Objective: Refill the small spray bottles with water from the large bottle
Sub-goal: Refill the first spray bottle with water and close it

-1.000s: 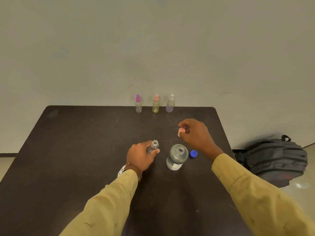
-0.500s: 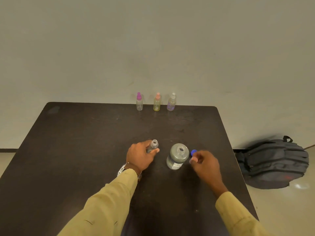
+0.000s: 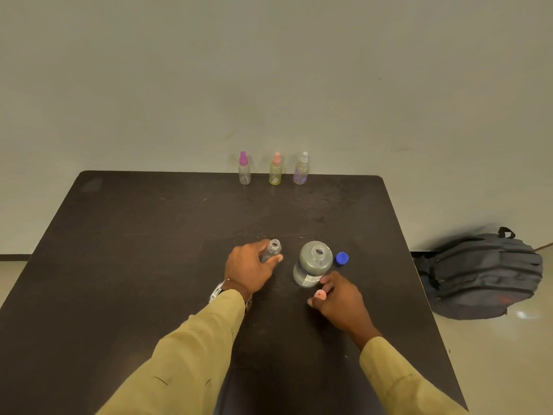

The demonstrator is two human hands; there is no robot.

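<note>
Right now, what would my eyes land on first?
Probably the two hands in the middle of the dark table: the left hand grips a small open bottle, and the right hand pinches a pink spray top near the large open bottle, with a blue cap lying beside it. Three little spray bottles stand in a row at the far edge, and a grey backpack sits on the floor to the right.

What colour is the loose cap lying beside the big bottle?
The cap is blue; the head view shows it.

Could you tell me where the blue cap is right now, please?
In the head view, the blue cap lies on the table just right of the large bottle.
</note>
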